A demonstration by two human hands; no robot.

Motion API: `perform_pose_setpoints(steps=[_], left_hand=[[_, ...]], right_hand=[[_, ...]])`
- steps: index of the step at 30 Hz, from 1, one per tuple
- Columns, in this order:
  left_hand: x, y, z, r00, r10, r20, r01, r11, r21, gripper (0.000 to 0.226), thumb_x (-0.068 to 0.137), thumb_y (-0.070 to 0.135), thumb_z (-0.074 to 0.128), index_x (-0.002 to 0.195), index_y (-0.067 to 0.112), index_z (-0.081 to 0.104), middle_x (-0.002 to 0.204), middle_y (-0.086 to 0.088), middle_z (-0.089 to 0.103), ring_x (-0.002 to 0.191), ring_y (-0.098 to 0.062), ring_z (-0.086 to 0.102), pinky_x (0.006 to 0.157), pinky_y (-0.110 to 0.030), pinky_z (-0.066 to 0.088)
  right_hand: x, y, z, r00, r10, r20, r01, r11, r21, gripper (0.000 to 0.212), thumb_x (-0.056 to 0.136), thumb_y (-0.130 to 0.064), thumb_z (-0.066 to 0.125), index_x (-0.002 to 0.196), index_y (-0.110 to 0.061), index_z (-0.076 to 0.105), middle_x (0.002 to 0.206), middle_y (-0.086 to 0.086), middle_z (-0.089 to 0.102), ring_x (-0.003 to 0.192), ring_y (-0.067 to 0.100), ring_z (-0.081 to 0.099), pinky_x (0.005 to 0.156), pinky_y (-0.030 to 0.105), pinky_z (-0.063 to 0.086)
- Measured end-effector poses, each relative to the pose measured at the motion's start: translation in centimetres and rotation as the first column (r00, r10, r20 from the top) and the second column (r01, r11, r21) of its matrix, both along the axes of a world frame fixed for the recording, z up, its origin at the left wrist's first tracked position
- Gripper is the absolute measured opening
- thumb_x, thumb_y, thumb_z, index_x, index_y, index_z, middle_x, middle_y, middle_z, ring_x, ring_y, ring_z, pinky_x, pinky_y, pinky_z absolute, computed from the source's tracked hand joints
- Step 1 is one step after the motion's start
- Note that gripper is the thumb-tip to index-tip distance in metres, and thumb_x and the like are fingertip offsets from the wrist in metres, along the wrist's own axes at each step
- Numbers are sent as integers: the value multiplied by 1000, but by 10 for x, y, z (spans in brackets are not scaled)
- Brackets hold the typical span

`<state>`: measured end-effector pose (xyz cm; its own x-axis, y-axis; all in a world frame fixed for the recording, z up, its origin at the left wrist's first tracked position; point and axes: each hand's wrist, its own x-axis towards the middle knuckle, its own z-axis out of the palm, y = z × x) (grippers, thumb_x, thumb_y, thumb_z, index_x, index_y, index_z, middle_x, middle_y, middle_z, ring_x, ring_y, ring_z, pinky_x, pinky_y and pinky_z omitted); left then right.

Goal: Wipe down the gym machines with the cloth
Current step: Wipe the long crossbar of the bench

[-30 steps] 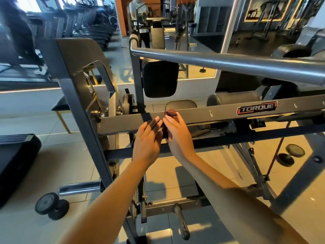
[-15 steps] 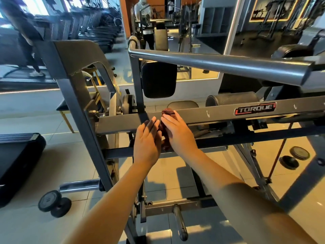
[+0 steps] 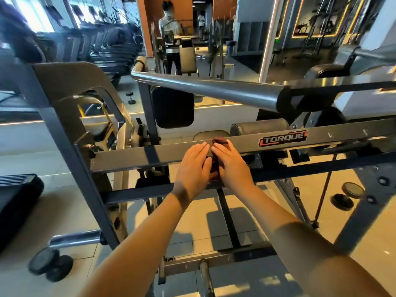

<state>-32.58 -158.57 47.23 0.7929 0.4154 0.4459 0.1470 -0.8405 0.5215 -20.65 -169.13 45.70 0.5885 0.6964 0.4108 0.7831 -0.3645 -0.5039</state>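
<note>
- My left hand [image 3: 194, 168] lies flat on the near face of the grey square steel crossbar [image 3: 139, 156]. Its fingers are straight and it holds nothing.
- My right hand [image 3: 232, 166], just beside it, presses the bunched dark red cloth [image 3: 218, 141] against that crossbar with nearly straight fingers. The thumb is hidden.
- The cloth drapes over the crossbar's top edge and near face.
- Best practice: press evenly with the palm and stroke right toward the red-and-black TORQUE label [image 3: 282, 139].
- Farther off, the round polished steel bar [image 3: 203, 86] is probably the next surface.
</note>
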Motion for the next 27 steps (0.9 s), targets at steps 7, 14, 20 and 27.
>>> perform_pose_setpoints(steps=[7,14,20,27], left_hand=[[27,-7,-18,995,103,3,-103,994,18,44,109,31,38,149,15,47,159,-3,40,149,-19,29,126,-37,18],[28,-11,-24,988,153,9,-153,987,53,45,109,32,38,150,17,45,160,0,38,150,-18,27,125,-41,20],[33,-17,-27,983,185,20,-185,982,37,51,107,40,31,150,17,45,160,0,38,151,-17,26,125,-39,18],[26,-7,-28,991,128,-28,-127,991,42,48,108,36,35,154,21,39,163,4,30,153,-14,18,126,-36,14]], right_hand=[[18,-9,3,975,-205,-84,215,967,134,44,102,-13,53,145,-21,49,160,4,36,150,25,30,118,47,37],[57,-34,-2,999,-5,49,4,1000,27,45,105,-24,50,150,-26,48,160,-6,38,154,15,19,123,41,28],[27,-16,6,991,-125,-50,129,987,98,43,105,-22,51,147,-20,47,161,0,35,154,20,18,118,35,21],[48,-38,2,996,24,89,-20,999,-37,46,105,-27,52,150,-25,46,160,-6,37,155,17,17,120,43,30]])
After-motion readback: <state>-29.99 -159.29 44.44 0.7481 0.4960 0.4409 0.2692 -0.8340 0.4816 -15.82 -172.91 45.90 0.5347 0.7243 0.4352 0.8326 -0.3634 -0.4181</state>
